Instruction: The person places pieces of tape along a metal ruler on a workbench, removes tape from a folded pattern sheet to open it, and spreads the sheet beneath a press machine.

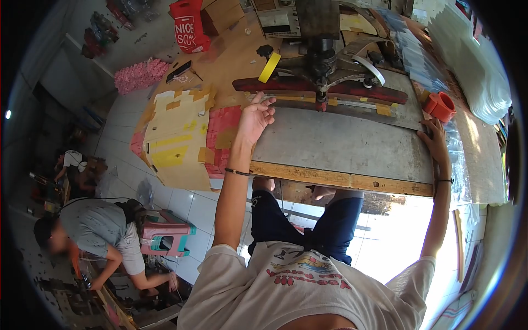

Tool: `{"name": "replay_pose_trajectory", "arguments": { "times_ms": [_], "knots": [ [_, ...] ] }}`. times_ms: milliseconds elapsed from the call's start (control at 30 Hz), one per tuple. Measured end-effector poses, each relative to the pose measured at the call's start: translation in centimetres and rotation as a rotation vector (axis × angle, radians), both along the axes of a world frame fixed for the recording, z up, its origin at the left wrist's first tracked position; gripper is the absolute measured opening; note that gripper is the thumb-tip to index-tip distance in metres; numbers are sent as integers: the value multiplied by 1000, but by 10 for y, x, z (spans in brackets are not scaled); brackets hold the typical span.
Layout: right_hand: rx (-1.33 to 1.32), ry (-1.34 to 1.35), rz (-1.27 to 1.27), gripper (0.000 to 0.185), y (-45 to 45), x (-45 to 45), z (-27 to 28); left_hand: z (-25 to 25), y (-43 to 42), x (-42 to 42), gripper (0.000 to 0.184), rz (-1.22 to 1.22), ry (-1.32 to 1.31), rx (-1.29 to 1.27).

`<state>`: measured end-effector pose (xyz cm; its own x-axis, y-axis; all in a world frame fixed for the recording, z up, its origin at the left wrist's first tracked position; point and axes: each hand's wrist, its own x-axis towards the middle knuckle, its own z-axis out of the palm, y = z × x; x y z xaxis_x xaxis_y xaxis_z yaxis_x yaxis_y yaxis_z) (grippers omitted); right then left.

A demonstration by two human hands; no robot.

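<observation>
My left hand is raised palm up by the left end of a dark red bar. Its fingers are loosely bent and apart, with nothing visible in them. On the right, my right hand rests at the table edge with fingers stretched out, by the end of a long thin metal strip; whether it presses on the strip I cannot tell. The red bar belongs to a machine with a dark metal column above the grey metal tabletop. A red tape roll stands just beyond my right hand.
Left of the tabletop is a taped cardboard box. A phone, a red bag and a pink bundle lie farther back. Clear plastic sheets are at right. A co-worker bends near a stool.
</observation>
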<state>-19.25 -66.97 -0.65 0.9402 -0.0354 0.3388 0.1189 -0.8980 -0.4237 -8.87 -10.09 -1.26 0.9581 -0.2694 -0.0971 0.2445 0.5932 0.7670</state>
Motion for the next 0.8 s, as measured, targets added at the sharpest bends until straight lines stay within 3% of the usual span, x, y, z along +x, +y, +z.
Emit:
{"name": "replay_pose_trajectory", "arguments": {
  "times_ms": [167, 567, 800],
  "knots": [
    [-31, -21, 11, 38, -1, -1, 0, -2, -3, 4, 63, 51, -27, 100],
    [-23, -19, 14, 38, -2, -1, -1, -7, 3, 12, 55, 10, -24, 19],
    [-39, -55, 17, 39, 0, -2, -1, -1, 1, 4, 40, -23, -29, -38]
  ]
}}
